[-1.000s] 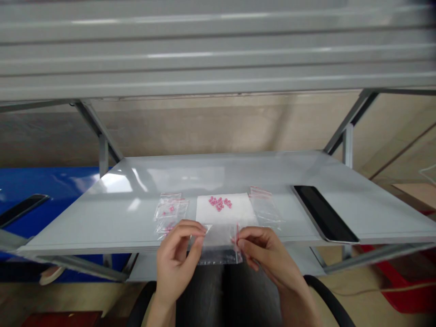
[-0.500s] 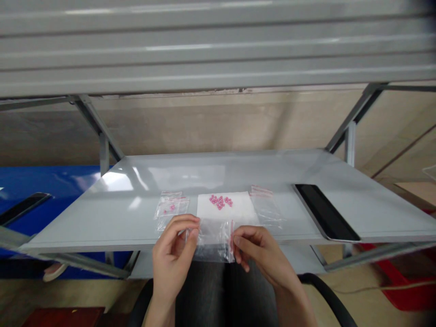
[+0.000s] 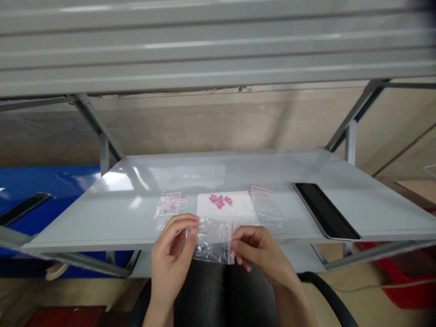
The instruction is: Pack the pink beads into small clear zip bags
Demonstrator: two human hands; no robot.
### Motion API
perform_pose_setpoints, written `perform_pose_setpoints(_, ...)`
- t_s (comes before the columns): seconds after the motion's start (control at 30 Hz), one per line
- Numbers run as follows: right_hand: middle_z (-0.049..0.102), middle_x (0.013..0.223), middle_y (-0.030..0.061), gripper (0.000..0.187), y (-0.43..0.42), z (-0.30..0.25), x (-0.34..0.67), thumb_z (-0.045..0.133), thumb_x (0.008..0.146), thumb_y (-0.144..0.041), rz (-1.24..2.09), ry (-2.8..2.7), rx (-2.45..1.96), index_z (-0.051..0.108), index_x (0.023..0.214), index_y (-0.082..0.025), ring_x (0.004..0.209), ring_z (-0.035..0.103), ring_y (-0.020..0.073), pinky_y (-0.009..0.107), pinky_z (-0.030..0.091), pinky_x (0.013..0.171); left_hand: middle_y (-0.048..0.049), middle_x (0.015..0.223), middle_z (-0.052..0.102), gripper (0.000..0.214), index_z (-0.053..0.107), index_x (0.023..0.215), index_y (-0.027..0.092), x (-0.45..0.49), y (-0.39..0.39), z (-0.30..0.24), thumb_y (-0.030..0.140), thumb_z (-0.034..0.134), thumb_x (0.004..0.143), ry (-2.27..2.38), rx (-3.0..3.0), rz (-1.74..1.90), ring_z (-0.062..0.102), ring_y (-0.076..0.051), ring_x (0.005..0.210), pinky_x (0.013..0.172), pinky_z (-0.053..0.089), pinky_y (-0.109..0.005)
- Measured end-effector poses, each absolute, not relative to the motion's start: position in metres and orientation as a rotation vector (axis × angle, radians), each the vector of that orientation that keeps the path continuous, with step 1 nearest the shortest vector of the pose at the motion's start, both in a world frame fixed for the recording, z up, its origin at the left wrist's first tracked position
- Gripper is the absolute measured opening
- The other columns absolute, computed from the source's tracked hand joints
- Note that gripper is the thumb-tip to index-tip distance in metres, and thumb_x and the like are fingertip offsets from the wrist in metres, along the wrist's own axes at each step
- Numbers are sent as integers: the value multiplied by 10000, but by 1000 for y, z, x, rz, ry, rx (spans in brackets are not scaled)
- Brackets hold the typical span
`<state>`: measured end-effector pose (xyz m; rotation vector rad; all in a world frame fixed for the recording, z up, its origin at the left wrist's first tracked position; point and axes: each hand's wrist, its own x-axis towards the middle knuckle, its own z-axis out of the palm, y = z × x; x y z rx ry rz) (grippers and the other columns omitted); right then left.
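A clear zip bag (image 3: 213, 240) with a red line along its right end is stretched between my hands, above the table's front edge. My left hand (image 3: 173, 254) pinches the bag's left end between thumb and fingers. At the red-lined end, my right hand (image 3: 255, 247) grips the bag with thumb and forefinger. Just beyond the bag lies a white sheet (image 3: 243, 206) bearing a cluster of small pink beads (image 3: 220, 200). To the left, clear bags (image 3: 177, 204) with a few pink pieces lie overlapped. More clear zip bags (image 3: 265, 206) lie right of the sheet.
A dark-screened tablet (image 3: 325, 211) lies on the right of the grey table (image 3: 112, 218). Another dark device (image 3: 25, 206) rests on a blue surface at the left. Metal braces (image 3: 350, 122) stand at both sides, and a grey ribbed panel (image 3: 218, 50) spans the top.
The bag looks flatter and more stretched out between my hands. Both hands keep nearly the same place and grip.
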<state>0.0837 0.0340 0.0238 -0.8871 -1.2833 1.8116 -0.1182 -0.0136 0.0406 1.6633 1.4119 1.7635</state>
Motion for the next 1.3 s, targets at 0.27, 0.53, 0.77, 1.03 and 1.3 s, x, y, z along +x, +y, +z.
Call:
perform_pose_setpoints(0.27,602,533,-40,280,30,27,80,876,696,-310,1856,-1209,-860,651,675,-145,400,464,32,121,321,351,-27,981,641,139,659,984,238,-108,-31,52,132,642,895,1678,1844,1811,604,-201,971,901,465,-343)
perform_pose_setpoints(0.53,585,509,-48,281,17,34,69,868,704,-332,1953,-1350,-848,667,685,-137,419,492,49,136,374,387,50,554,445,373,393,627,215,-81,-29,51,292,555,954,1417,1775,1322,457,-105,513,506,362,-218)
perform_pose_setpoints(0.77,621,539,-19,351,16,38,74,865,719,-417,2014,-1302,-732,657,669,-138,432,530,60,142,388,388,16,588,565,383,501,654,202,-85,-32,49,342,494,1010,1342,1696,1196,549,-125,570,561,400,-226)
perform_pose_setpoints(1.03,591,557,-17,249,12,47,74,745,799,-346,1767,-1450,-917,604,701,-165,485,522,93,190,401,455,35,602,580,269,520,684,206,-84,-33,64,177,512,952,1432,1948,1221,574,-109,560,553,418,-190)
perform_pose_setpoints(1.3,429,581,-59,182,0,54,72,532,810,-113,1302,-1865,-966,490,647,-182,558,377,85,214,268,504,40,581,552,241,494,657,206,-83,-36,65,117,504,882,1501,2043,1185,555,-107,524,513,400,-187)
